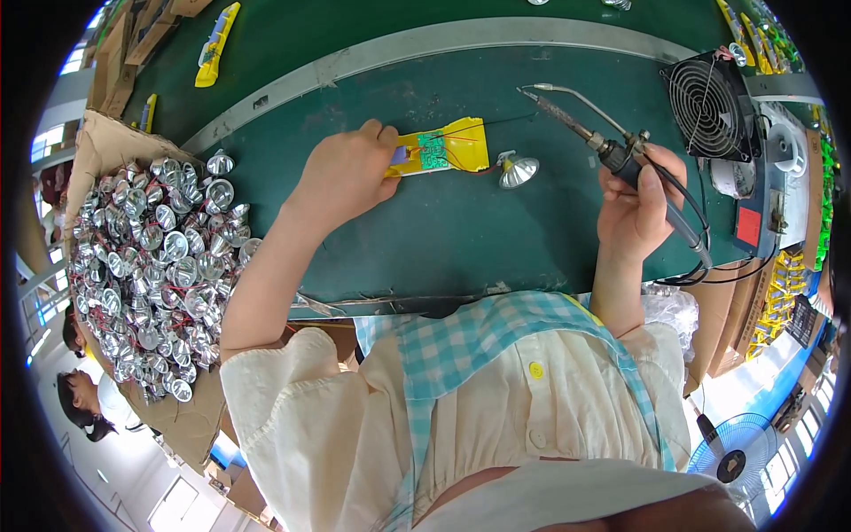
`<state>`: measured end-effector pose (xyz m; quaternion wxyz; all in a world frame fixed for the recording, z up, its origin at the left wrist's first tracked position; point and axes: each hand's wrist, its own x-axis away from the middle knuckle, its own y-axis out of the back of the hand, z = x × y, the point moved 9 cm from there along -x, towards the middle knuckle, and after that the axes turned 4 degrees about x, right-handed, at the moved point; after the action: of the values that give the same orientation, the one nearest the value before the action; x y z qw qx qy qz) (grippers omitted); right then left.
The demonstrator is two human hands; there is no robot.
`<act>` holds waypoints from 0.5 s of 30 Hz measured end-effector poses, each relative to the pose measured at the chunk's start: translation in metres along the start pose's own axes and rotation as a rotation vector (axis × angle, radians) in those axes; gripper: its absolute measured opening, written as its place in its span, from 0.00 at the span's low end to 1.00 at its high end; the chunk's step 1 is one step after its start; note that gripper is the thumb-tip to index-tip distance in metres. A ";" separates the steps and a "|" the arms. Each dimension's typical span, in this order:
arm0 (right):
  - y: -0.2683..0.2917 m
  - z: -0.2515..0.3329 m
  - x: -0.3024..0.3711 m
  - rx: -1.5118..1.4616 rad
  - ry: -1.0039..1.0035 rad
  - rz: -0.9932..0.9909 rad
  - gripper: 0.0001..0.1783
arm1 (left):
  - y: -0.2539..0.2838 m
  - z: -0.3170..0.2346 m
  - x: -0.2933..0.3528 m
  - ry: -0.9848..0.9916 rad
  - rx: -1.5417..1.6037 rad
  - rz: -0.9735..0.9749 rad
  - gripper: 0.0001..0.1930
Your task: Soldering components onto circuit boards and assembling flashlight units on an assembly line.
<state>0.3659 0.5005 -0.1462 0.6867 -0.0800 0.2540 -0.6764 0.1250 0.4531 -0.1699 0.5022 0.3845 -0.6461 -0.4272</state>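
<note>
My left hand (350, 168) is closed on the left end of a yellow plastic housing (465, 144) lying on the green work surface. In the housing sits a small green circuit board (433, 151) with thin wires. Just right of it, a silver reflector lamp cup (519, 170) rests on the surface, apart from both hands. My right hand (643, 199) grips a soldering iron (625, 164) with a thin metal feed tube (589, 102) along it. Its tip points up and left, raised above the surface and away from the board.
A cardboard box (208, 426) heaped with silver reflector cups (164, 266) stands at the left. At the right are a black fan (712, 105) and a box with a red label (748, 225). Beyond a grey rail (425, 40) lies another yellow housing (215, 44). Black cables hang beside my right hand.
</note>
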 end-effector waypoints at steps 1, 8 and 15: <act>-0.001 0.000 0.000 0.005 0.000 0.008 0.12 | -0.001 0.002 0.002 0.013 0.024 -0.036 0.20; -0.009 0.002 0.008 0.075 0.006 0.128 0.12 | 0.029 -0.003 0.032 -0.142 0.475 -0.687 0.15; -0.016 -0.003 0.011 0.096 -0.077 0.156 0.11 | 0.010 0.000 0.015 0.023 0.825 -0.644 0.05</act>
<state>0.3496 0.4894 -0.1446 0.7495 -0.0529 0.1999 -0.6289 0.1214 0.4423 -0.1557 0.1591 0.7341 -0.6043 -0.2656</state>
